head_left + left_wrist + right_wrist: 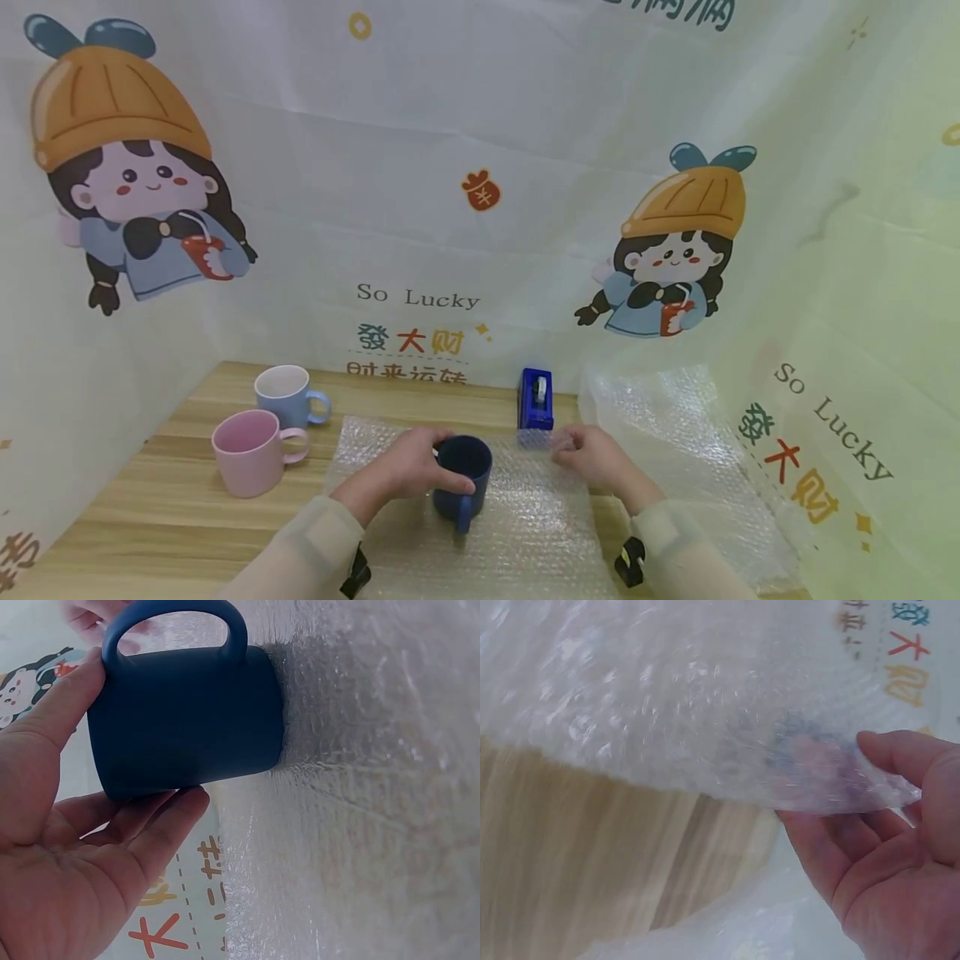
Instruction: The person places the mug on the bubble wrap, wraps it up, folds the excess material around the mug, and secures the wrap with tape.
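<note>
A dark blue mug stands upright on a sheet of bubble wrap, its handle toward the person. My left hand holds the mug from the left side, and in the left wrist view the thumb lies by the handle of the mug with the other fingers on the opposite side. At the far right corner of the sheet, my right hand pinches the edge of the bubble wrap, lifted off the table. Some fingers show beneath the film in the right wrist view.
A pink mug and a light blue mug stand at the left of the wooden table. Behind the sheet is a blue tape dispenser. Another piece of bubble wrap lies at the right, by the printed cloth wall.
</note>
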`<state>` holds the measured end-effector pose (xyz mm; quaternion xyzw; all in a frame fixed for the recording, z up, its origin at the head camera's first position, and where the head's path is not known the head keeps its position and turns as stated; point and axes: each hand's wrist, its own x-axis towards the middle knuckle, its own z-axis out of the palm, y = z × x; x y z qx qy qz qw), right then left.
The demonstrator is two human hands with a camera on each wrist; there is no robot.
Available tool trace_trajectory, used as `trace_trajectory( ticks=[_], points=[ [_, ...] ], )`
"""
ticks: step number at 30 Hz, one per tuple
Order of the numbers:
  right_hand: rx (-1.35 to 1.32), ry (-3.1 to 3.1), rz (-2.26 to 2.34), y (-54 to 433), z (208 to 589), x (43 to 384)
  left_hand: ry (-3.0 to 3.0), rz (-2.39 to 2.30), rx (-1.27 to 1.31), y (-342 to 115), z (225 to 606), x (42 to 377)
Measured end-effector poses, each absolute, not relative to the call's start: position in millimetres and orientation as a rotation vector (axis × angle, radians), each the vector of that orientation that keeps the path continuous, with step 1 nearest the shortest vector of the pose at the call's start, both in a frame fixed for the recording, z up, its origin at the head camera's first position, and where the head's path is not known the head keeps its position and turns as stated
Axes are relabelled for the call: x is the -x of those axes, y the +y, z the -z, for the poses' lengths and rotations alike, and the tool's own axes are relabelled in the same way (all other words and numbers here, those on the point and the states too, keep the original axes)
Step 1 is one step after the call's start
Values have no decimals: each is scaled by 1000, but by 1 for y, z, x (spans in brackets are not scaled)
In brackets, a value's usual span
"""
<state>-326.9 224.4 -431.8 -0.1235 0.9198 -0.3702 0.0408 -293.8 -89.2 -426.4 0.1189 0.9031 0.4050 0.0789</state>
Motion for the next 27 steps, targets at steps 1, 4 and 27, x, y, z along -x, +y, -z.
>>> trace_trajectory(
  ticks=[1, 4, 27],
  points=[
    [379, 2798, 1152, 224, 430, 326, 2701, -1212, -356, -89, 426, 294],
    [357, 2741, 1223, 220, 424, 323, 2693, -1214, -355, -89, 425, 294],
    [698, 2556, 1161, 150, 390, 300, 2639, -1273, -389, -91, 425, 295]
  ],
)
